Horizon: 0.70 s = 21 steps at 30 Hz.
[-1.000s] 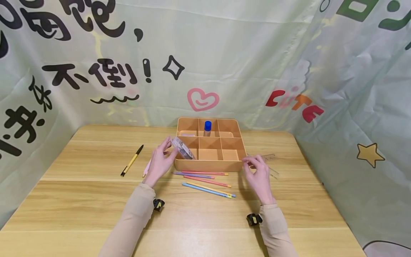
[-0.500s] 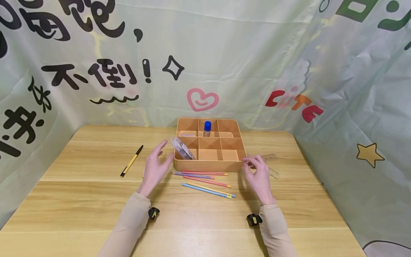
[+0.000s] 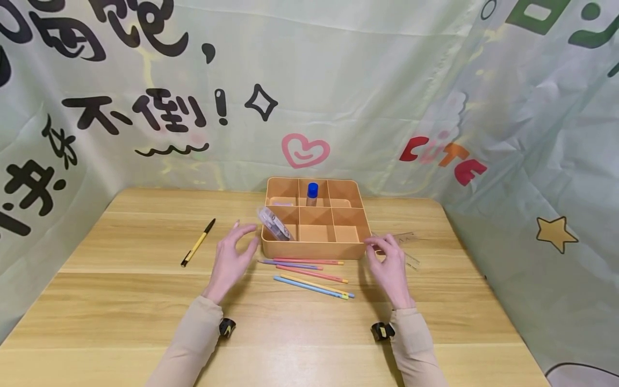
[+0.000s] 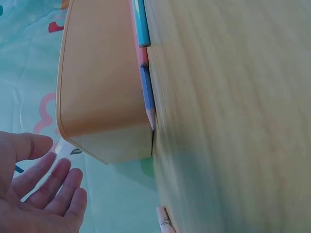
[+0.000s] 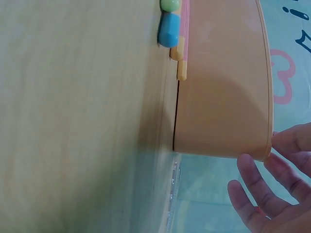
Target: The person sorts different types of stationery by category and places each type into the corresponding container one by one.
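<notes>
A tan six-compartment box [image 3: 314, 249] stands at the back of the table. Just off its left front corner is my left hand [image 3: 229, 267], fingers apart and holding nothing; the left wrist view shows the same open hand [image 4: 46, 189] beside the box [image 4: 104, 73]. A clear case [image 3: 274, 223] leans in the front left compartment. My right hand [image 3: 390, 271] pinches the rim at the right front corner, where thumb and finger of the hand [image 5: 277, 189] meet the box [image 5: 223, 97] in the right wrist view. A blue-capped stick [image 3: 312, 193] stands in the back middle compartment.
Several coloured pencils [image 3: 311, 272] lie in front of the box. A yellow and black pen [image 3: 199, 242] is at the left. Clear rulers [image 3: 412, 261] lie partly behind my right hand. A printed cloth [image 3: 377, 107] hangs behind the table.
My left hand has come away from the clear case, moving left and towards me with its fingers spread. The case stays leaning in its compartment. My right hand has barely moved.
</notes>
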Each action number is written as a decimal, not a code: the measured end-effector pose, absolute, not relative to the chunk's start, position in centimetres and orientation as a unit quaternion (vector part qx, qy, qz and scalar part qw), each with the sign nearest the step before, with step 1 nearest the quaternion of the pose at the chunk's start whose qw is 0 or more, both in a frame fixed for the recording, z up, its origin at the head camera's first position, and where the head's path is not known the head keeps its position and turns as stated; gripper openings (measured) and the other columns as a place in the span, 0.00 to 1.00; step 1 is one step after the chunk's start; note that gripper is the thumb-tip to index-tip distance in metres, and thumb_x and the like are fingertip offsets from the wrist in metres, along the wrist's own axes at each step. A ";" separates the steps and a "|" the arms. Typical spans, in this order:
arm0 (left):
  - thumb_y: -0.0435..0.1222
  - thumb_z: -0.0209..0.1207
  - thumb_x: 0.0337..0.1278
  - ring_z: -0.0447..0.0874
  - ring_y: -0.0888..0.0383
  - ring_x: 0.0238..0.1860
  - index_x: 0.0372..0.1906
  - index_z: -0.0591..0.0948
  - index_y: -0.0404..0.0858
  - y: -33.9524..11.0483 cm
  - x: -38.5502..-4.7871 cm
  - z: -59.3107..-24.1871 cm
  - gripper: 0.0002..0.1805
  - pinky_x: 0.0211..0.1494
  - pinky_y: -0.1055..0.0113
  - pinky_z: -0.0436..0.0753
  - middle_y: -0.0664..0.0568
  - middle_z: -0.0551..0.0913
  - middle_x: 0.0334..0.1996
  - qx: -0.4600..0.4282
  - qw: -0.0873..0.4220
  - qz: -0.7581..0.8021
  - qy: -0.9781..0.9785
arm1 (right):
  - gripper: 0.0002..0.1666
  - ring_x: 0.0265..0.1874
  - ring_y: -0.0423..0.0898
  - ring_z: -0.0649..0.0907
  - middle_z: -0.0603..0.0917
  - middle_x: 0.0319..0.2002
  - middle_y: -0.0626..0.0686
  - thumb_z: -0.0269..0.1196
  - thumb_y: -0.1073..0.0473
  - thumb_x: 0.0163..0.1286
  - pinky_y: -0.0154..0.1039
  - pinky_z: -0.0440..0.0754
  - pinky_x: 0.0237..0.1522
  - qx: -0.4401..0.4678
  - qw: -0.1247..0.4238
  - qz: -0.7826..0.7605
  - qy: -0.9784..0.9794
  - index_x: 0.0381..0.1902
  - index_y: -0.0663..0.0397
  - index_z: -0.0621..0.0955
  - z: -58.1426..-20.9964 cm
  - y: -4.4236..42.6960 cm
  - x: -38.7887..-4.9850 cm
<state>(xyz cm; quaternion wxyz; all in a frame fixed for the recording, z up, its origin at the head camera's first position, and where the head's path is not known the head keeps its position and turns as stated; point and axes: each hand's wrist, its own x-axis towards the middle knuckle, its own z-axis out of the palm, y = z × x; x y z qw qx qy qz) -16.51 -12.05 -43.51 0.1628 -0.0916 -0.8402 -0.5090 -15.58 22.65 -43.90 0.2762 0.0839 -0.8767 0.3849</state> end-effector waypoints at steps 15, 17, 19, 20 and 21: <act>0.34 0.58 0.69 0.53 0.37 0.80 0.58 0.83 0.34 -12.0 -16.4 -43.4 0.16 0.81 0.37 0.53 0.40 0.84 0.58 -0.086 0.119 -0.482 -0.864 | 0.10 0.34 0.51 0.84 0.83 0.34 0.60 0.64 0.76 0.61 0.52 0.88 0.38 0.081 0.282 0.382 -0.876 0.38 0.65 0.87 -44.0 22.7 -15.6; 0.35 0.58 0.70 0.53 0.38 0.80 0.58 0.83 0.34 -11.9 -16.4 -43.3 0.16 0.82 0.39 0.52 0.41 0.84 0.58 -0.088 0.117 -0.482 -0.864 | 0.10 0.34 0.51 0.83 0.83 0.34 0.59 0.64 0.77 0.61 0.52 0.88 0.38 0.081 0.280 0.382 -0.877 0.38 0.65 0.87 -44.0 22.7 -15.6; 0.36 0.59 0.70 0.54 0.40 0.80 0.57 0.83 0.33 -11.8 -16.4 -43.3 0.16 0.83 0.42 0.50 0.41 0.84 0.58 -0.089 0.116 -0.481 -0.864 | 0.11 0.34 0.51 0.83 0.83 0.34 0.58 0.64 0.77 0.60 0.52 0.87 0.39 0.080 0.280 0.382 -0.877 0.38 0.65 0.87 -44.0 22.7 -15.6; 0.36 0.59 0.70 0.54 0.41 0.80 0.56 0.84 0.33 -11.8 -16.5 -43.2 0.16 0.84 0.43 0.50 0.41 0.84 0.59 -0.089 0.116 -0.480 -0.865 | 0.11 0.34 0.51 0.83 0.83 0.34 0.58 0.64 0.77 0.60 0.52 0.87 0.39 0.080 0.280 0.382 -0.877 0.38 0.65 0.87 -44.0 22.7 -15.6; 0.37 0.59 0.70 0.54 0.41 0.80 0.56 0.84 0.33 -11.7 -16.5 -43.2 0.16 0.84 0.43 0.49 0.41 0.84 0.59 -0.088 0.116 -0.478 -0.866 | 0.11 0.34 0.51 0.83 0.83 0.34 0.58 0.64 0.77 0.60 0.53 0.87 0.39 0.080 0.280 0.382 -0.877 0.38 0.65 0.87 -43.9 22.7 -15.6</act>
